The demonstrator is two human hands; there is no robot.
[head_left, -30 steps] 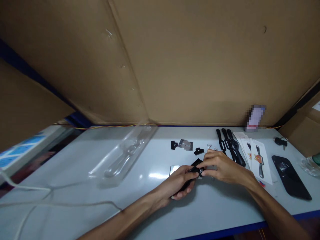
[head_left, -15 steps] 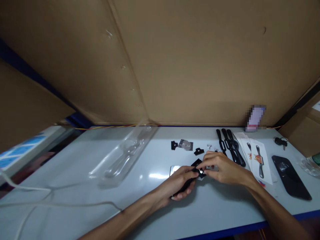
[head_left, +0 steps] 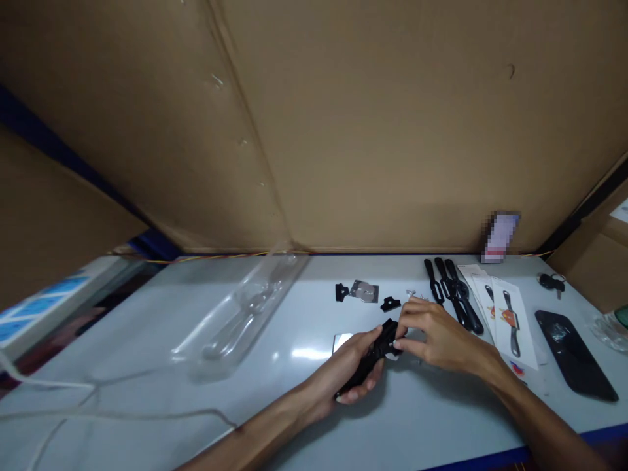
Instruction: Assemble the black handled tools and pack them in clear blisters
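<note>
My left hand (head_left: 350, 366) is wrapped round the handle of a black tool (head_left: 366, 367), whose wider head points away to the upper right. My right hand (head_left: 432, 330) is at that head, thumb and fingers pinched together; whatever lies between the fingertips is hidden. A pale metal edge shows under the head. Just beyond the hands lie a black T-shaped plate (head_left: 390, 303), another black plate (head_left: 341, 292) and a flat metal piece (head_left: 364, 292). Small silver wing-shaped pieces (head_left: 411, 293) lie behind my right hand. A shiny flat piece (head_left: 341, 341) is partly covered by my left hand.
Several black handles (head_left: 454, 294) lie at right, beside printed cards (head_left: 513, 320). Further right are a black phone-like slab (head_left: 574, 353) and keys (head_left: 550, 281). Clear plastic packaging (head_left: 245, 314) lies left, white cables (head_left: 161, 413) nearer. A cardboard wall (head_left: 373, 131) closes the back.
The tool's head has turned in my left hand, so more of its black top shows. My right fingers have shifted slightly and stay pinched at the head. The view has tilted a little.
</note>
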